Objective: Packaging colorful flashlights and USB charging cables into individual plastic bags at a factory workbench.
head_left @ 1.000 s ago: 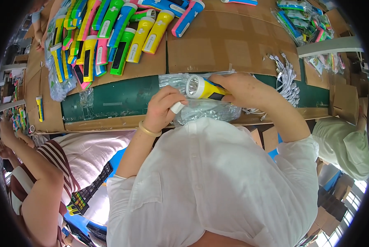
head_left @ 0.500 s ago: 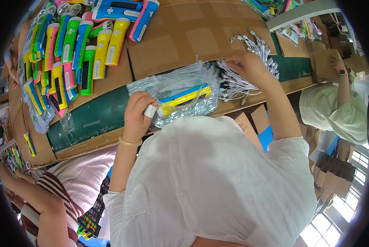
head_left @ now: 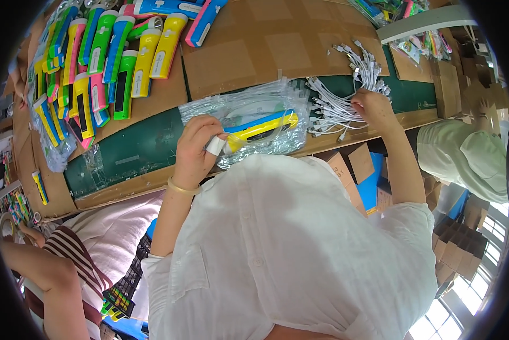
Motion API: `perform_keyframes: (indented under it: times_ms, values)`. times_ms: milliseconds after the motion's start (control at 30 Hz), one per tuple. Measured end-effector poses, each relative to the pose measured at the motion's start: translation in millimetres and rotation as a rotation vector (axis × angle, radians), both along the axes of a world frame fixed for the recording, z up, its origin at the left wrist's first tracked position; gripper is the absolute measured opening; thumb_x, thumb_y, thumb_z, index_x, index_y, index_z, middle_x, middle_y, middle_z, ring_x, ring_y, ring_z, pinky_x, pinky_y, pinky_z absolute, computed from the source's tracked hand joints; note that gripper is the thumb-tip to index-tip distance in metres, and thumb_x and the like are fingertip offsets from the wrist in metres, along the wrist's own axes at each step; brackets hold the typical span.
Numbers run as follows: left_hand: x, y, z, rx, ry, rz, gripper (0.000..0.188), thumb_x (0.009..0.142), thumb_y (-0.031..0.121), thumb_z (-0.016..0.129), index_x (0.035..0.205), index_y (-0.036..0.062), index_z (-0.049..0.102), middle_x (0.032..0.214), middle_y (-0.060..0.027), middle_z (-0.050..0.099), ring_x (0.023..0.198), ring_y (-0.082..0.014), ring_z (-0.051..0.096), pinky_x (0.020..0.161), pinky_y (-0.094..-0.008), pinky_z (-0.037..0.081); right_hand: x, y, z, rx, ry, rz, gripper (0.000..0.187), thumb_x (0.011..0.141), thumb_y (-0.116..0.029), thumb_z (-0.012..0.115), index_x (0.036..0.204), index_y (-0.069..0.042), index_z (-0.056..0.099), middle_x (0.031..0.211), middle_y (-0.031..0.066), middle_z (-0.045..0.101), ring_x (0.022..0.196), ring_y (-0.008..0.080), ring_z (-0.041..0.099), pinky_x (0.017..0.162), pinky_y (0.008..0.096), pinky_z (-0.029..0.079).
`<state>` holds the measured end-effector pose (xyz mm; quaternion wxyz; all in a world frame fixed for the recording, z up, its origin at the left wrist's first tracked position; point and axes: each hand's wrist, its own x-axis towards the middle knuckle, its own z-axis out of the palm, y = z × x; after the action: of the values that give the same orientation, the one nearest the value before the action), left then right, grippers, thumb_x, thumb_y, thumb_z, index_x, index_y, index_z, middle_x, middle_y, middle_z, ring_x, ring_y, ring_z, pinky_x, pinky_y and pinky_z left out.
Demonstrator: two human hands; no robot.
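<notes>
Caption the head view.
Left hand holds a bagged yellow-and-blue flashlight; right hand reaches into white charging cables.

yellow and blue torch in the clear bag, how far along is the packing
Done: the yellow and blue plastic torch sits inside a clear plastic bag on top of the bag stack. In hand: the left hand pinches the bag's open end, and the right hand is in the pile of white cables. Left: no cable is in the bag, and a heap of loose coloured torches lies unbagged.
</notes>
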<state>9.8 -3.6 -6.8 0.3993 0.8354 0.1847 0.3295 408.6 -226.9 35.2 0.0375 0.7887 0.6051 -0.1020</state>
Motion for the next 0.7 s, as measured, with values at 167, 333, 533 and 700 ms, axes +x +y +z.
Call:
perform_keyframes:
  times_ms: [167, 333, 533, 700]
  values:
    - [-3.6, -1.2, 0.5, 0.032, 0.001, 0.003, 0.018, 0.079, 0.003, 0.076, 0.092, 0.0026, 0.064, 0.101, -0.0117, 0.066, 0.097, -0.0328, 0.064, 0.083, -0.0394, 0.053, -2.8, 1.8, 38.4, 0.195, 0.225, -0.195, 0.009, 0.091, -0.006, 0.065, 0.099, -0.003, 0.068, 0.092, 0.0106, 0.071, 0.073, 0.0257, 0.067, 0.068, 0.0348, 0.052]
    - [-4.8, -0.6, 1.8, 0.066, 0.006, -0.024, 0.017, 0.080, 0.004, 0.076, 0.093, 0.0031, 0.065, 0.104, -0.0117, 0.067, 0.099, -0.0333, 0.065, 0.084, -0.0397, 0.054, -11.4, 18.7, 90.0, 0.646, 0.650, -0.329, 0.011, 0.102, -0.009, 0.060, 0.107, 0.000, 0.062, 0.082, -0.0047, 0.056, 0.077, 0.0022, 0.047, 0.066, 0.0195, 0.036]
    - [-6.9, -4.7, 5.5, 0.091, 0.019, -0.016, 0.017, 0.081, 0.004, 0.076, 0.093, 0.0027, 0.065, 0.108, -0.0123, 0.068, 0.102, -0.0337, 0.065, 0.086, -0.0401, 0.055, -39.1, 45.0, 115.9, 0.538, 0.789, -0.346, 0.012, 0.103, -0.015, 0.062, 0.100, -0.003, 0.063, 0.076, -0.0046, 0.053, 0.062, 0.0022, 0.041, 0.053, 0.0197, 0.029]
    - [-7.6, -7.0, 3.0, 0.062, 0.009, -0.013, 0.017, 0.082, 0.004, 0.076, 0.094, 0.0025, 0.065, 0.111, -0.0133, 0.069, 0.104, -0.0343, 0.066, 0.087, -0.0405, 0.055, -84.1, 79.2, 104.1, 0.713, 1.470, -0.330, 0.014, 0.104, -0.022, 0.056, 0.099, -0.009, 0.057, 0.068, -0.0025, 0.042, 0.056, 0.0058, 0.036, 0.048, 0.0201, 0.027]
